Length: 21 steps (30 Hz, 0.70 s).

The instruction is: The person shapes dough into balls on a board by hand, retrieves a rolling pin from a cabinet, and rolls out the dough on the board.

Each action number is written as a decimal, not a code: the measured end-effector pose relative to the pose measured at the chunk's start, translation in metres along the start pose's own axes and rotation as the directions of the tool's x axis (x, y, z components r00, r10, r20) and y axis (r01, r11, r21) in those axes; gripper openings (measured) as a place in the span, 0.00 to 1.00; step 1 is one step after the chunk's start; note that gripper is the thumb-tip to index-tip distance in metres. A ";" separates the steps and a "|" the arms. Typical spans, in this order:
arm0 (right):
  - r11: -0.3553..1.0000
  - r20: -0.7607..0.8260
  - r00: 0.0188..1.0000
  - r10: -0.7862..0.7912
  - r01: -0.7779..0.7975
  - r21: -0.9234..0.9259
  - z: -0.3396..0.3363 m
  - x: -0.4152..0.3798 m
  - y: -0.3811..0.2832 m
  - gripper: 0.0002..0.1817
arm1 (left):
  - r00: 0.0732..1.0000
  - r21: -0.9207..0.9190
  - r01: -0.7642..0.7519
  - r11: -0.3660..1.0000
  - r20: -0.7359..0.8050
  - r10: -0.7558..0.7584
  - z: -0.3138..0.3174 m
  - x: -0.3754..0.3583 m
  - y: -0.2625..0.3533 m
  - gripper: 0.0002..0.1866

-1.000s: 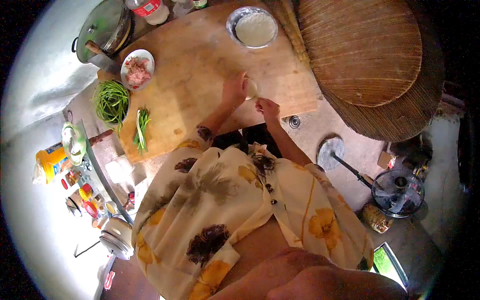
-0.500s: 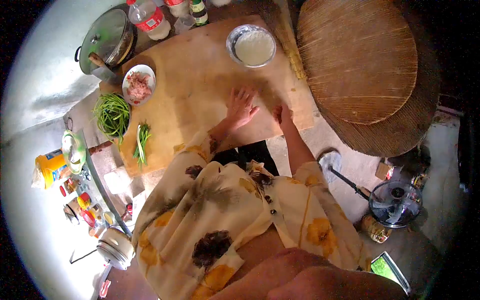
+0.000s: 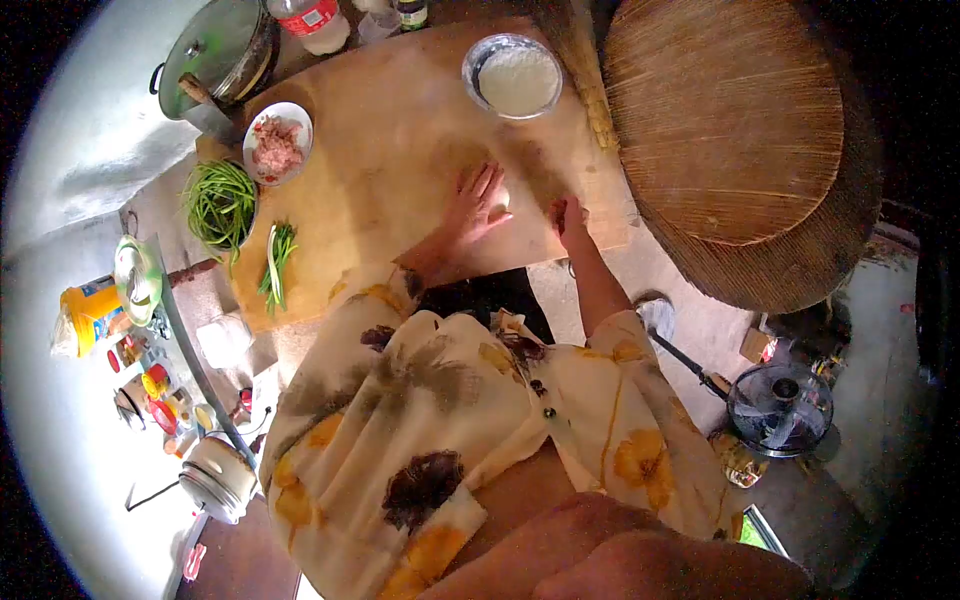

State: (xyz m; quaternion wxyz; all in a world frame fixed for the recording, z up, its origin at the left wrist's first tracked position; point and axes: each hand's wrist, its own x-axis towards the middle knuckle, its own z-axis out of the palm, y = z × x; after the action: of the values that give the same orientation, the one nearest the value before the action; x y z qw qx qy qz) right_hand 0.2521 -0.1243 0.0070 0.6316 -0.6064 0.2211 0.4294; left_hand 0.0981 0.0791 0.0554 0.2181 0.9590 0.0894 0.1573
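Palm down over the wooden board (image 3: 380,130), my left hand (image 3: 478,207) has its fingers apart; a small pale patch (image 3: 501,199) shows between thumb and fingers, too unclear to name. My right hand (image 3: 570,217) is closed with curled fingers near the board's right front edge, and what it holds, if anything, is hidden. Beyond my hands stands a metal bowl (image 3: 468,84) of white powder (image 3: 519,82). To the left are a white plate (image 3: 297,113) with pinkish minced meat (image 3: 276,147), a container of green vegetables (image 3: 219,205) and loose green stalks (image 3: 277,265).
A lidded pan (image 3: 215,50) and a cleaver (image 3: 208,118) lie at the back left, with a red-labelled bottle (image 3: 311,22) nearby. Large round woven lids (image 3: 725,120) stand right of the board. A fan (image 3: 779,408) is at the lower right.
The view has shifted slightly, so the bowl and plate appear higher. My left hand's fingers have spread around the pale patch, now visible. My right hand remains closed in nearly the same place.
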 end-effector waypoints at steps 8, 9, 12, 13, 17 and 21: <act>0.973 -0.054 0.984 -0.172 0.161 -0.166 0.017 -0.005 0.017 0.13 | 0.998 -0.130 0.020 0.991 0.054 -0.013 -0.021 -0.021 -0.016 0.55; 0.908 0.035 0.935 -0.352 0.350 -0.229 0.025 -0.002 0.025 0.12 | 0.991 -0.027 0.064 0.998 0.118 -0.061 -0.026 -0.028 -0.018 0.57; 0.699 0.155 0.807 -0.570 0.576 -0.424 0.060 0.000 0.040 0.10 | 0.986 -0.079 0.095 0.992 0.148 -0.083 -0.038 -0.030 -0.014 0.58; 0.564 0.183 0.760 -0.624 0.600 -0.568 0.071 -0.002 0.040 0.10 | 0.982 -0.109 0.117 0.987 0.163 -0.098 -0.042 -0.027 -0.011 0.57; 0.485 0.313 0.832 -0.459 0.530 -0.696 0.083 -0.008 0.037 0.12 | 0.994 -0.104 0.044 0.994 0.109 -0.032 -0.024 -0.023 -0.020 0.55; 0.710 0.352 0.896 -0.270 0.432 -0.556 0.071 -0.039 0.027 0.13 | 0.987 -0.048 -0.008 0.999 0.161 0.016 -0.020 -0.022 -0.024 0.55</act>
State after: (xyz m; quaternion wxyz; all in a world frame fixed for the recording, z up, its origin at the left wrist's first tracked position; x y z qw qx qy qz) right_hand 0.1921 -0.0699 0.0341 0.4888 -0.7530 -0.1326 0.4202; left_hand 0.0685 0.1029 0.0557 0.2462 0.9637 0.0619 0.0825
